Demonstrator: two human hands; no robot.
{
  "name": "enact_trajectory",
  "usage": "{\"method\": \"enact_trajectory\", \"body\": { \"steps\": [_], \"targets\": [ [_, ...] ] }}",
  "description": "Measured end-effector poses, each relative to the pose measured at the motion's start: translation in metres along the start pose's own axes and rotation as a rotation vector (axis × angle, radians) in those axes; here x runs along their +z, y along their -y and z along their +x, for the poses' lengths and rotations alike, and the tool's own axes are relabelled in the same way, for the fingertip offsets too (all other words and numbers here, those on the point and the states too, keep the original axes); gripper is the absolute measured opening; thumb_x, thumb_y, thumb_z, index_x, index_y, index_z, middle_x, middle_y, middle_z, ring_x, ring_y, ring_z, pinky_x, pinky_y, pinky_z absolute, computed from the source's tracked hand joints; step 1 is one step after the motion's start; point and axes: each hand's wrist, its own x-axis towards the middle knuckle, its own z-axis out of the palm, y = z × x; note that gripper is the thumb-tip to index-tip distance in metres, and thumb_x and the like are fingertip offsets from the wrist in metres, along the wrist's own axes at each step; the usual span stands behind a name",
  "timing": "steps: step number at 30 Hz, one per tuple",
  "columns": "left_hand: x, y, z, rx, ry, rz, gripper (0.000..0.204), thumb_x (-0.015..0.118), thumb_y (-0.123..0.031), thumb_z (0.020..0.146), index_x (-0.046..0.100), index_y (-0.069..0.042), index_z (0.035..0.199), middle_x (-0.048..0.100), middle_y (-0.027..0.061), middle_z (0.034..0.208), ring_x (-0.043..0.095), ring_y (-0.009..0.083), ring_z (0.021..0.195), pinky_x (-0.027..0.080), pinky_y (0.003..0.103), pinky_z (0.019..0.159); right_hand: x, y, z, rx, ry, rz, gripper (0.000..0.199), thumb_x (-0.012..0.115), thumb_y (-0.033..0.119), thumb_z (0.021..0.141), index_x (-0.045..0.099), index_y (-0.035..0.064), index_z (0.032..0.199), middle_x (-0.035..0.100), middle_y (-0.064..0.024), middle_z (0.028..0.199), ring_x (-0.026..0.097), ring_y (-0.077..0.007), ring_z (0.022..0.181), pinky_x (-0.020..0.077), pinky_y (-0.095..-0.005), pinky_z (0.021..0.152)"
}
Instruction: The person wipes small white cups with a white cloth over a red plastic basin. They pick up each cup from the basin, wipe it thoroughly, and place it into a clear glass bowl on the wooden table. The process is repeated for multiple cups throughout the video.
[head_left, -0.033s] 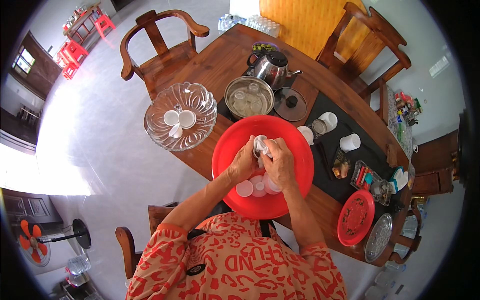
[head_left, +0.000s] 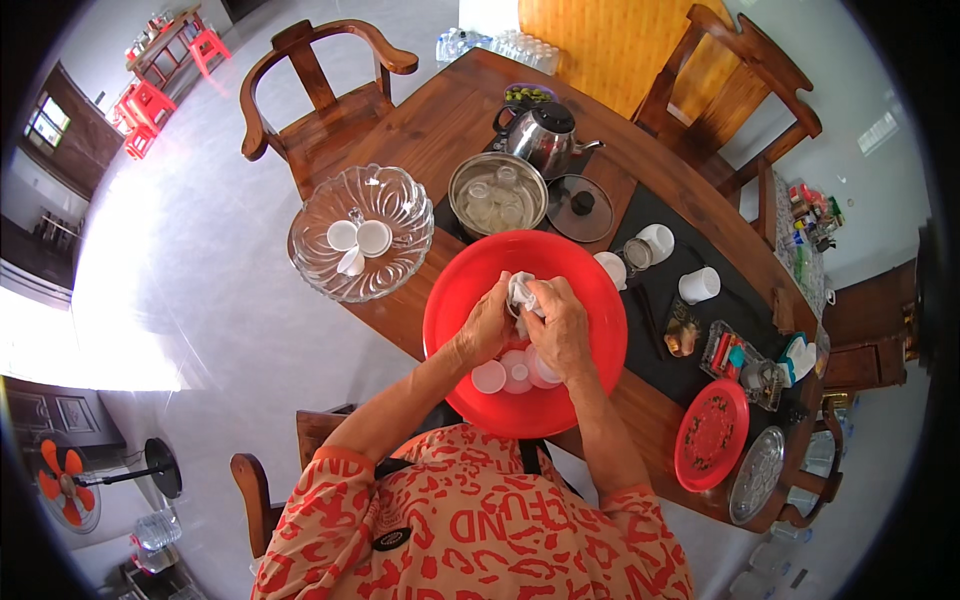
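Over the big red basin, my left hand and my right hand meet, both closed on a crumpled white cloth. Whether a small cup is wrapped inside the cloth cannot be made out. Under my hands, several small white cups lie at the basin's near side, partly covered by my right hand. To the left, a scalloped clear glass bowl holds a few small white cups. Beyond the basin is a steel pot with glassware in it.
Behind the pot stands a steel kettle, with a glass lid beside it. White cups rest on the table's dark strip at right. Farther right are a red tray and a clear glass plate. Wooden chairs surround the table.
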Motion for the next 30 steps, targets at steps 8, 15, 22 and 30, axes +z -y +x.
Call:
{"method": "enact_trajectory", "body": {
  "steps": [8,15,22,30],
  "targets": [
    [-0.009,0.001,0.001,0.150,-0.060,0.226,0.049,0.022,-0.046,0.098,0.052,-0.007,0.104,0.057,0.0049,0.090,0.055,0.0132,0.083,0.046,0.031,0.076,-0.004,0.000,-0.005,0.059,0.175,0.363,0.032,0.065,0.002,0.072,0.060,0.0003,0.103,0.057,-0.0134,0.092,0.060,-0.0296,0.079,0.0478,-0.0371,0.068],
    [-0.004,-0.005,-0.006,0.021,-0.192,0.237,0.043,0.032,-0.048,0.096,0.052,-0.010,0.101,0.056,0.0017,0.086,0.052,0.0121,0.076,0.044,0.029,0.066,0.022,-0.016,0.016,0.030,-0.142,0.211,0.031,0.062,-0.001,0.073,0.059,0.0004,0.103,0.056,-0.0147,0.091,0.059,-0.0304,0.082,0.0484,-0.0387,0.068],
    [-0.028,0.000,0.000,0.024,-0.100,-0.307,0.029,0.048,-0.039,0.092,0.053,-0.014,0.107,0.057,0.0002,0.091,0.053,0.0133,0.075,0.040,0.028,0.059,0.052,-0.058,0.014,0.227,0.055,-0.286,0.037,0.064,0.006,0.073,0.055,0.0083,0.109,0.050,-0.0154,0.106,0.056,-0.0366,0.089,0.0494,-0.0445,0.068],
    [-0.030,0.013,0.012,0.109,-0.365,-0.120,0.030,0.048,-0.036,0.092,0.053,-0.010,0.108,0.056,0.0025,0.093,0.054,0.0141,0.083,0.045,0.029,0.067,0.047,-0.073,-0.010,0.139,0.451,0.012,0.043,0.066,0.003,0.067,0.058,0.0039,0.109,0.051,-0.0134,0.106,0.053,-0.0331,0.097,0.0483,-0.0417,0.076]
  ]
}}
